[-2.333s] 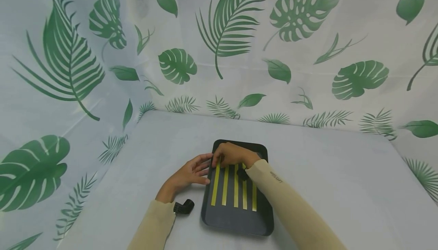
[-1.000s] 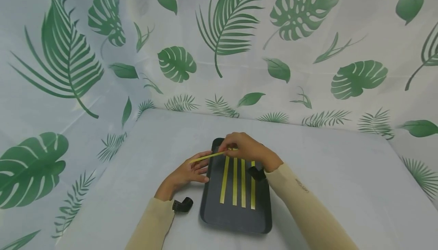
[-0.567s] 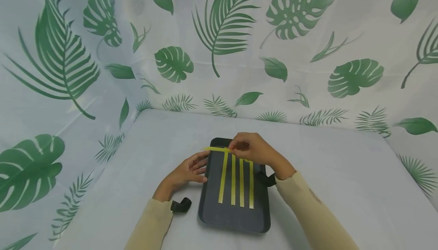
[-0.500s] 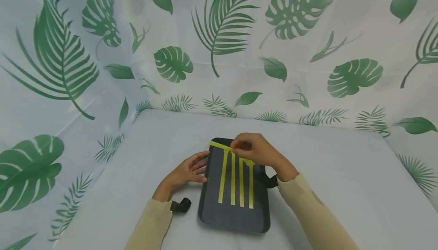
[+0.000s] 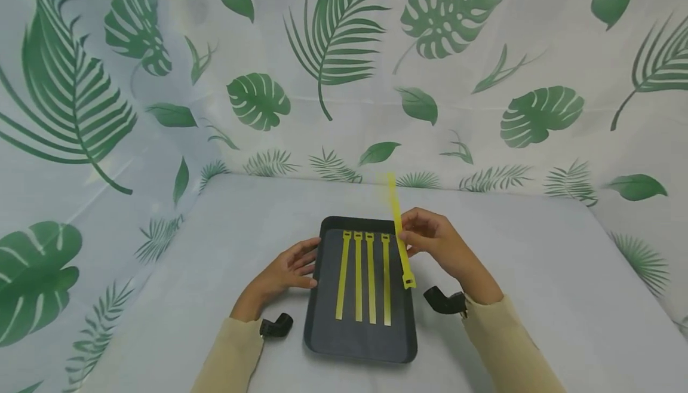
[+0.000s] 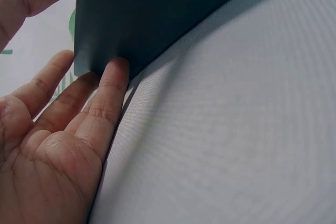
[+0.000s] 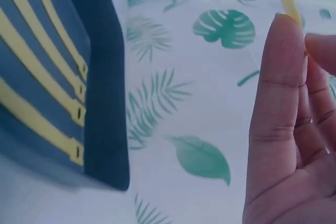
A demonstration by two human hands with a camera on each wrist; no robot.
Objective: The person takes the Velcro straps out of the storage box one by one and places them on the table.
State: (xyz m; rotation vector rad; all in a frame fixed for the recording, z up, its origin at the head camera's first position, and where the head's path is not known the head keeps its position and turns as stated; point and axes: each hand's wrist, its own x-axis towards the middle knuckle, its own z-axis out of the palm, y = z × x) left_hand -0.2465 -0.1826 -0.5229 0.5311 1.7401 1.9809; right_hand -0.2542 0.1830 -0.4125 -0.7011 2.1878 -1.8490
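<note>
Yellow strap [image 5: 399, 230], one, flat, slotted at one end: we find it pinched between thumb and finger of the right hand [image 5: 441, 246], nearly upright with a slight tilt, slotted end down, plain end up, the upper tip blurred. In the head view its lower part crosses the right rim of the tray [image 5: 357, 343]; how high it hangs over that rim we cannot tell. The tray, one, dark grey, rectangular, with rounded corners and raised walls: we list it as lying on the white tabletop [image 5: 516, 249], a short side facing the person. Contents, by our count: four yellow straps [image 5: 371, 282], laid lengthwise side by side, slotted ends toward the far wall; the three on the left lie closer together, with a wider gap before the fourth, and the leftmost slants a little. The left hand [image 5: 280, 272], one: we note its fingers relaxed and extended at the tray's left side, fingertips touching the outer wall. Sleeves [image 5: 228, 354], two, beige. Wrist cameras [image 5: 444, 301], two, black, one at each cuff. Backdrop [image 5: 360, 109], white, printed with green leaves, we enter as standing behind the tabletop and along its left.
</note>
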